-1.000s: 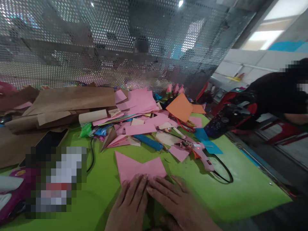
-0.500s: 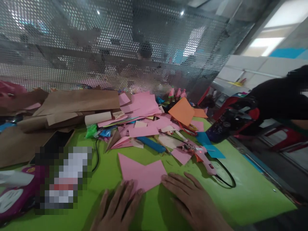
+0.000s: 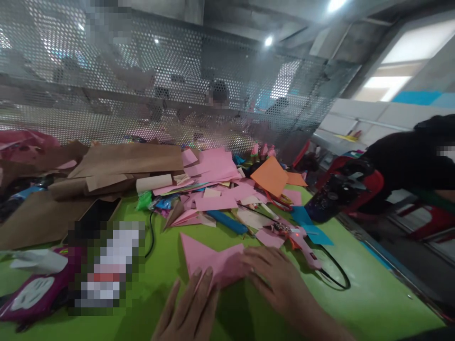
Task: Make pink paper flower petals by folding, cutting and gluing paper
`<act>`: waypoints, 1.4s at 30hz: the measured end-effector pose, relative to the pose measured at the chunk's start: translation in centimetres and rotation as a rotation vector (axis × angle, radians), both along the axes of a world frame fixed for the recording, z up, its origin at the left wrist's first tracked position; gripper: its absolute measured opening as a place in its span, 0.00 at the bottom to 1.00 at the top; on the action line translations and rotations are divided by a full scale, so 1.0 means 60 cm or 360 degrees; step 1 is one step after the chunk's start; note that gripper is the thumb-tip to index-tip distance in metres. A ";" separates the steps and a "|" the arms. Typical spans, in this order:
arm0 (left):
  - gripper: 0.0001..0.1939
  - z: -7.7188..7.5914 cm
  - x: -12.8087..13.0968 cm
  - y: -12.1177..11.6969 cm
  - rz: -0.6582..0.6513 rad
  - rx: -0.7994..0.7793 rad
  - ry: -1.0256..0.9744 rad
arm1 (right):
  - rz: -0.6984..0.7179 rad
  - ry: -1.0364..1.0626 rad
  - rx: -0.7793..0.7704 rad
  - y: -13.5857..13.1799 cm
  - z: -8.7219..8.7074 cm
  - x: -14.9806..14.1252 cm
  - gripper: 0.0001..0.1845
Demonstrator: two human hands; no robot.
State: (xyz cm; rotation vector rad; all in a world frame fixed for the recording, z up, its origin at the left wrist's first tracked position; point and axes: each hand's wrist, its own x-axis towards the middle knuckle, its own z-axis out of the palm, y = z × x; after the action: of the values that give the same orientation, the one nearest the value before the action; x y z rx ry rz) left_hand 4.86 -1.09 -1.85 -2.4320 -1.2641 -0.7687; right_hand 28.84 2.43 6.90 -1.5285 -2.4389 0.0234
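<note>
On the green tabletop, a folded pink paper lies in the lower middle of the view. The left hand is open, its fingers stretched out and resting on the paper's lower left. The right hand has its fingers bent at the paper's right end; whether they pinch it, I cannot tell. To the left, a purple packet carries a white panel with dark marks too blurred to read. Beside it, blocky pixels mask a pale oblong with a red band. A pink glue gun shows a small red light.
</note>
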 end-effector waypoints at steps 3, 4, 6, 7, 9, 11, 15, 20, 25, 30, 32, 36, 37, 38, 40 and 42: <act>0.28 0.006 0.030 0.024 -0.0119 -0.0023 0.0027 | -0.0117 0.0052 0.0110 0.059 0.014 -0.009 0.15; 0.30 0.009 0.037 0.033 -0.0186 -0.0035 0.0064 | -0.0161 0.0018 0.0087 0.080 0.016 -0.013 0.16; 0.32 0.015 0.046 0.050 -0.0239 -0.0101 0.0091 | -0.0197 -0.0021 0.0034 0.117 0.014 -0.023 0.18; 0.32 0.019 0.049 0.056 -0.0225 -0.0157 0.0079 | -0.0196 -0.0026 0.0017 0.132 0.012 -0.028 0.18; 0.31 0.026 0.052 0.066 -0.0161 -0.0306 0.0025 | -0.0185 -0.0022 -0.0022 0.154 0.004 -0.037 0.19; 0.31 0.034 0.054 0.072 -0.0130 -0.0475 -0.0024 | -0.0177 0.0005 -0.0064 0.166 0.000 -0.042 0.19; 0.32 0.048 0.057 0.077 -0.0124 -0.0781 -0.0137 | -0.0191 0.0150 -0.0149 0.166 0.009 -0.036 0.19; 0.35 0.052 0.057 0.079 -0.0092 -0.0886 -0.0286 | -0.0151 0.0418 -0.0297 0.135 0.041 -0.003 0.19; 0.42 0.048 0.052 0.076 -0.0113 -0.0956 -0.0288 | -0.0283 0.1002 -0.0768 0.076 0.047 0.048 0.21; 0.37 0.063 0.032 0.076 -0.0294 -0.1095 -0.0324 | -0.0363 0.1432 -0.1054 0.022 0.031 0.108 0.31; 0.35 0.071 0.022 0.077 -0.0383 -0.1143 -0.0338 | -0.0429 0.1342 -0.1020 0.008 0.024 0.130 0.31; 0.32 0.077 0.005 0.078 -0.0440 -0.1160 -0.0319 | -0.0433 0.0947 -0.0867 -0.014 0.015 0.160 0.28; 0.32 0.077 0.003 0.078 -0.0446 -0.1149 -0.0312 | -0.0401 0.0866 -0.0826 -0.017 0.013 0.162 0.28; 0.33 0.076 0.000 0.078 -0.0445 -0.1136 -0.0306 | -0.0366 0.0800 -0.0790 -0.021 0.012 0.164 0.28; 0.34 0.074 -0.003 0.077 -0.0426 -0.1135 -0.0287 | -0.0286 0.0706 -0.0749 -0.027 0.009 0.165 0.28; 0.36 0.073 -0.005 0.077 -0.0391 -0.1144 -0.0258 | -0.0211 0.0641 -0.0737 -0.031 0.005 0.166 0.28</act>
State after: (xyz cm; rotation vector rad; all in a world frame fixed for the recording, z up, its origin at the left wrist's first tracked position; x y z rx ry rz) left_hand 4.59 3.51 2.53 -3.1972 -1.5177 -0.6564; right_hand 38.79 0.56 7.18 -1.6573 -2.0911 0.8369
